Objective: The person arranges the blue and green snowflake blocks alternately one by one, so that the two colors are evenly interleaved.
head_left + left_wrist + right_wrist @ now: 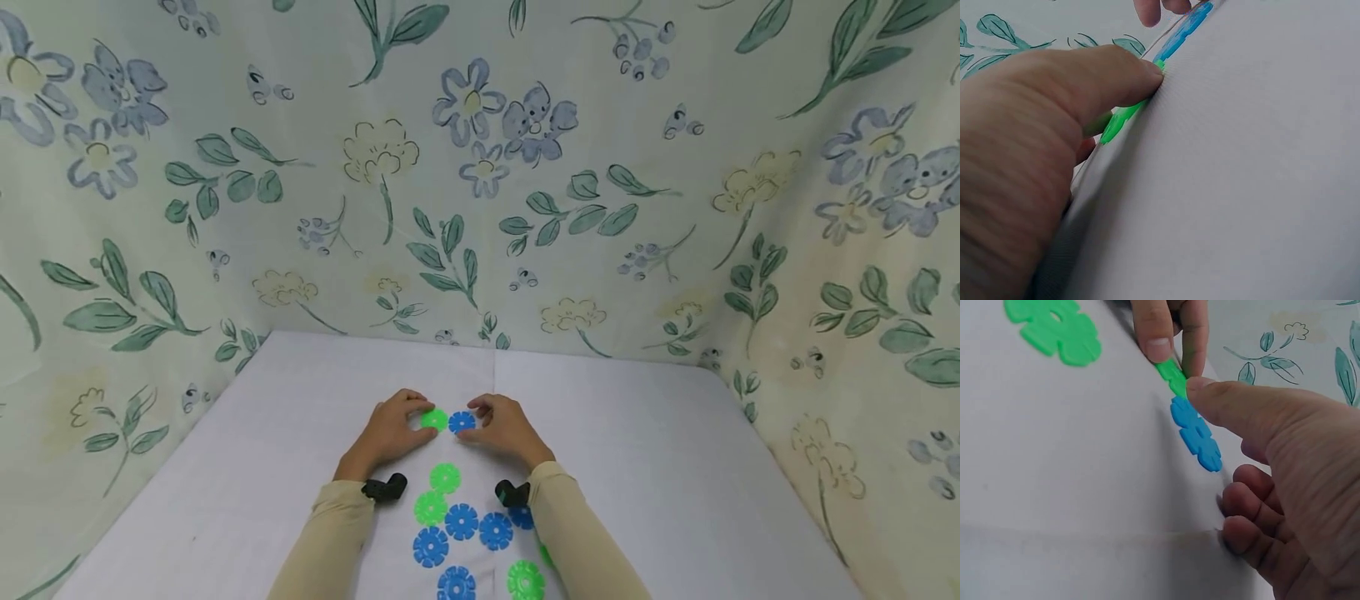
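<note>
Near the far part of the table, my left hand (392, 427) pinches a green notched interlocking disc (433, 419) between thumb and fingers. Facing it, my right hand (507, 428) has thumb and fingertips at the edges of a blue interlocking disc (462, 422). The two discs lie edge to edge, low on the cloth; whether their slots interlock cannot be made out. In the right wrist view the thumb (1210, 400) lies by the seam between the blue disc (1196, 434) and the green disc (1172, 378), with the other fingers curled below.
Closer to me lie loose green discs (446, 477) and several blue discs (461, 522), some partly under the right sleeve (585, 525). A white cloth (645, 467) covers the table. Floral curtains (480, 250) stand behind and at both sides.
</note>
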Tool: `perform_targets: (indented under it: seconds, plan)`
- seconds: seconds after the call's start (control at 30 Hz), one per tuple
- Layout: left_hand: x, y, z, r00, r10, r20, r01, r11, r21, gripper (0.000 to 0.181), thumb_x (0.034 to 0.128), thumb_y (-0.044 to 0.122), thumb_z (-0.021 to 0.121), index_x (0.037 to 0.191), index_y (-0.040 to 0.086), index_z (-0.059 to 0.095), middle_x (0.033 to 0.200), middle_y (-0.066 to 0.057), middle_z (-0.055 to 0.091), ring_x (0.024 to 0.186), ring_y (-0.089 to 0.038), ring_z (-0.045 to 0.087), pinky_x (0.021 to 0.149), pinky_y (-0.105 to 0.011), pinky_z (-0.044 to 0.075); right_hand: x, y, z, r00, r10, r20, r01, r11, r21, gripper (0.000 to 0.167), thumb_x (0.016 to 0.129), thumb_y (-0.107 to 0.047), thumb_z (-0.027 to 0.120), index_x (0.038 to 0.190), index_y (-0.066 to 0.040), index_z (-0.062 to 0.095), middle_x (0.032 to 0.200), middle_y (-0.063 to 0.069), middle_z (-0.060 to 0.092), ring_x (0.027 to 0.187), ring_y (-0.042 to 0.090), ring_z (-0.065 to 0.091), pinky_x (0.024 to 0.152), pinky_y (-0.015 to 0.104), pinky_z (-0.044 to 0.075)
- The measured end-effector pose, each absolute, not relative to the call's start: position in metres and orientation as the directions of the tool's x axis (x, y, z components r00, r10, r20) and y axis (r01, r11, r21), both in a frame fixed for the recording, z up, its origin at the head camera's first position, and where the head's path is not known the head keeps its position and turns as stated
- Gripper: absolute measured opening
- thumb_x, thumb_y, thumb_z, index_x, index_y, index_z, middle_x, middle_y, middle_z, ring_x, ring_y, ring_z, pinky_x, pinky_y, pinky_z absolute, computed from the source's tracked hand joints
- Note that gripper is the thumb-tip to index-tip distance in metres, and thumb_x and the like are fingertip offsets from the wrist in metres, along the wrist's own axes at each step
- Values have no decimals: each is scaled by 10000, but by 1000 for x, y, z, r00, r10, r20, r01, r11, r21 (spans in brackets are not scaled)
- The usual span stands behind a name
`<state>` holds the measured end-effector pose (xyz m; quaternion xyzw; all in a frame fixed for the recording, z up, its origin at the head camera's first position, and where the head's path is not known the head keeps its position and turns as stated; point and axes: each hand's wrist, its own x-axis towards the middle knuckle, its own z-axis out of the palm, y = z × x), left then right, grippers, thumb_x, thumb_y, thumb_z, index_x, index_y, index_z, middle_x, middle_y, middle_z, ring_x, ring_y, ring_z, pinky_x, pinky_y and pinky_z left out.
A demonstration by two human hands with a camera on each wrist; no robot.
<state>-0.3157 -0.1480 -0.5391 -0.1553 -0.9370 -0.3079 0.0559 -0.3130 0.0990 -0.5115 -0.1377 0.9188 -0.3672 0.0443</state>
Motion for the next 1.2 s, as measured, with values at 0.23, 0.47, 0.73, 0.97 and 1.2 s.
perform_targets:
  seconds: [0.23, 0.47, 0.73, 0.97, 1.2]
  plan:
    - [-318, -148, -541, -943, 260, 207, 332, 770, 545, 477, 828, 466, 796, 1241, 242, 711, 1290, 46, 595, 1213, -192, 570, 1013, -455, 425, -306, 106, -502, -958, -285, 34, -224, 669, -709, 490, 841, -436, 796, 1233, -166, 678, 1087, 2, 653, 943, 153, 598, 829, 352, 530]
    - [-319, -149, -541, -943, 251, 218, 330, 774, 540, 480, 829, 470, 792, 1244, 245, 706, 1287, 45, 596, 1221, -193, 568, 1017, -449, 419, -293, 108, -489, -962, -270, 41, -213, 649, -730, 440, 890, -435, 745, 1254, -198, 677, 1075, -37, 656, 941, 151, 578, 772, 319, 501]
    - [-316, -146, -538, -956, 237, 176, 295, 778, 554, 488, 829, 473, 788, 1254, 251, 701, 1308, 41, 591, 1223, -210, 555, 1013, -456, 429, -276, 106, -477, -957, -282, 66, -235, 624, -745, 421, 904, -417, 734, 1266, -211, 672, 1108, -15, 676, 941, 150, 588, 743, 328, 504]
    - [-316, -146, -539, -946, 256, 198, 323, 765, 556, 475, 823, 450, 801, 1236, 234, 710, 1292, 31, 602, 1222, -212, 565, 1024, -466, 420, -265, 104, -474, -937, -337, 90, -290, 608, -739, 430, 911, -419, 724, 1272, -192, 666, 1157, 70, 686, 933, 149, 593, 734, 313, 507]
    - [-317, -147, -539, -949, 243, 201, 315, 771, 553, 467, 826, 450, 802, 1237, 250, 709, 1293, 48, 593, 1207, -202, 555, 1016, -455, 419, -258, 104, -471, -908, -412, 80, -334, 594, -732, 367, 908, -424, 726, 1175, -174, 703, 1160, 12, 702, 937, 136, 604, 748, 310, 510]
